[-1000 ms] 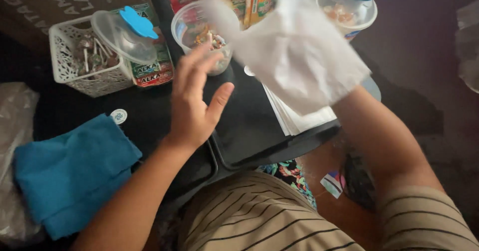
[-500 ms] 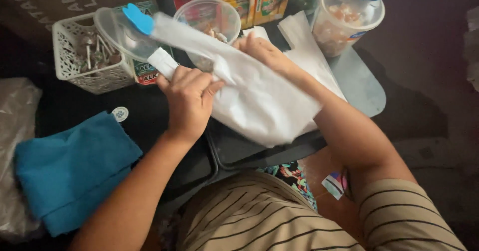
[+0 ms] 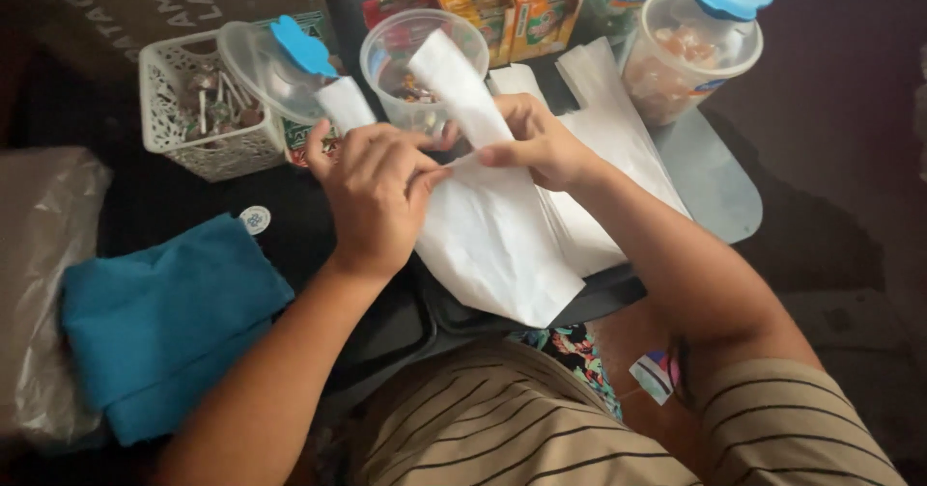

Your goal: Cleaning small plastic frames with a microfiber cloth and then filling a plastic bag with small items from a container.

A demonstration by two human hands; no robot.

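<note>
My left hand (image 3: 377, 192) and my right hand (image 3: 539, 140) both pinch the top edge of a white plastic bag (image 3: 492, 245) that lies on a dark tray. The bag's two handles stick up, one by my left fingers and one over an open clear plastic jar (image 3: 425, 61) holding wrapped sweets. More white bags (image 3: 618, 110) lie flat under my right forearm.
A white basket (image 3: 193, 110) of lollipops stands at the back left with a clear lid with a blue knob (image 3: 280, 56) leaning on it. A lidded clear jar (image 3: 690, 52) sits at the back right, orange boxes (image 3: 517, 8) behind. A blue cloth (image 3: 159, 317) lies at the left.
The white bag was held up in my right hand, then came down onto the tray. My left hand went from open to gripping the bag's edge, and both hands now pinch it.
</note>
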